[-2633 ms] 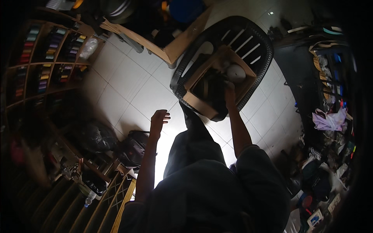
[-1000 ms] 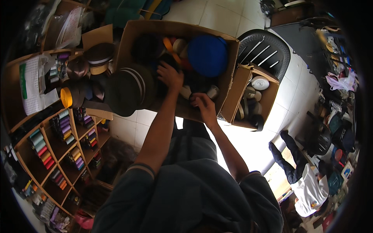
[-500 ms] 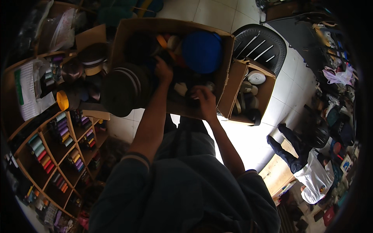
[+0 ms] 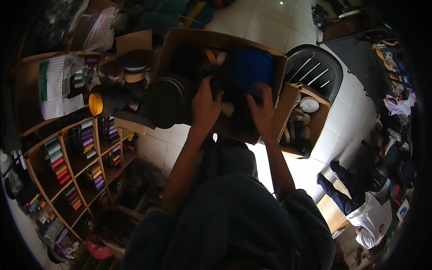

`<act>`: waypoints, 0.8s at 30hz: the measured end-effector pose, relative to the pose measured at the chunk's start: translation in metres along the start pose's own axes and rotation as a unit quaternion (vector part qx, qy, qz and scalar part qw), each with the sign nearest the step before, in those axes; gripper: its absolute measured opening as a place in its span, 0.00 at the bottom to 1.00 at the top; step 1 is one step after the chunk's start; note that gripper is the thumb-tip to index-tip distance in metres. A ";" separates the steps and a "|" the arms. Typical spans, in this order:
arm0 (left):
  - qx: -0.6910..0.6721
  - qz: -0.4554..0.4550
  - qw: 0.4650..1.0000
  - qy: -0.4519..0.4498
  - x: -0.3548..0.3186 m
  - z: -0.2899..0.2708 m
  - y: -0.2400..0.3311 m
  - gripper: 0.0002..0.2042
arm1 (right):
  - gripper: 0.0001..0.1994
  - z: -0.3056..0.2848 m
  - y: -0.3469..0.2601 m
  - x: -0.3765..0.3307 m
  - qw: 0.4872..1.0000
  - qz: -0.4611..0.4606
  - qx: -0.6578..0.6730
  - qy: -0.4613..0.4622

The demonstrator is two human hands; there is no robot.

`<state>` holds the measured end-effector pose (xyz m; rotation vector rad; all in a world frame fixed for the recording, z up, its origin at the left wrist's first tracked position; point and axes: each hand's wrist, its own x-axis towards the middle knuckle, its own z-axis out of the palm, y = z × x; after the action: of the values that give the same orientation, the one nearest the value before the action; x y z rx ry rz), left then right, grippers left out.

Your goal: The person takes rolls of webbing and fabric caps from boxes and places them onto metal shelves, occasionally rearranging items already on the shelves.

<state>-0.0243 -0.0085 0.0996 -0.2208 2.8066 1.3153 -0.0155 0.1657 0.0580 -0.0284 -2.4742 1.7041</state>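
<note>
A cardboard box (image 4: 180,35) full of rolls stands in front of me. Over its near part is my left hand (image 4: 206,105), thumb and forefinger apart, beside dark contents too dim to name. My right hand (image 4: 262,108) has its fingers spread near the lower edge of a big blue roll (image 4: 253,69); whether they touch it I cannot tell. An orange strip (image 4: 210,56) and a small pale roll (image 4: 221,57) show farther back in the box. Left of my left hand, a large dark roll of strap (image 4: 164,102) with pale stripes rests at the box's side.
A smaller carton (image 4: 321,110) of rolls sits at the right on a black plastic chair (image 4: 335,63). At the left are a wooden thread rack (image 4: 58,193) with coloured spools and a yellow-ended roll (image 4: 96,104). A person in a white shirt (image 4: 371,218) is at the lower right.
The view has shifted, so the surroundings sit farther right. My left hand has drawn back toward the box's near side. My right hand has reached farther in, its fingers now spread.
</note>
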 end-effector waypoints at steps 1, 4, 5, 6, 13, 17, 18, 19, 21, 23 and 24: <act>-0.009 0.022 0.999 -0.045 -0.001 -0.014 0.001 0.25 | 0.20 -0.004 -0.013 0.013 0.998 -0.060 -0.027 -0.003; -0.049 0.036 0.979 -0.197 -0.006 -0.045 0.012 0.24 | 0.25 -0.010 -0.024 0.028 0.988 -0.076 0.019 -0.136; -0.065 0.028 0.973 -0.221 -0.007 -0.047 0.014 0.23 | 0.26 -0.012 -0.024 0.028 0.977 -0.051 0.051 -0.200; -0.084 0.022 0.971 -0.224 -0.008 -0.048 0.011 0.23 | 0.25 -0.011 -0.022 0.027 0.973 -0.016 0.059 -0.223; -0.158 -0.056 0.964 -0.208 -0.009 -0.065 0.006 0.24 | 0.17 -0.014 -0.014 0.014 0.975 0.042 0.048 -0.213; -0.193 -0.071 0.962 -0.182 -0.009 -0.078 0.017 0.24 | 0.20 -0.015 -0.015 0.016 0.974 0.056 0.061 -0.211; -0.209 -0.071 0.960 -0.173 -0.007 -0.079 0.019 0.24 | 0.21 -0.013 -0.017 0.013 0.980 0.080 0.056 -0.175; -0.241 -0.098 0.954 -0.151 -0.007 -0.082 0.023 0.23 | 0.22 -0.008 -0.020 0.008 0.983 0.103 0.052 -0.140; -0.306 -0.148 0.934 -0.109 -0.004 -0.086 0.034 0.22 | 0.24 -0.002 -0.023 0.001 0.966 0.185 0.152 -0.098; -0.366 -0.128 0.918 -0.080 0.000 -0.084 0.033 0.20 | 0.26 0.003 -0.030 -0.002 0.885 0.288 0.354 -0.089; -0.395 -0.119 0.909 -0.064 0.001 -0.082 0.031 0.20 | 0.27 0.006 -0.036 -0.004 0.877 0.296 0.370 -0.076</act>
<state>-0.0275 -0.0519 0.1762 -0.4490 1.9083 2.2060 -0.0096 0.1470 0.0893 -0.6463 -1.8130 2.8955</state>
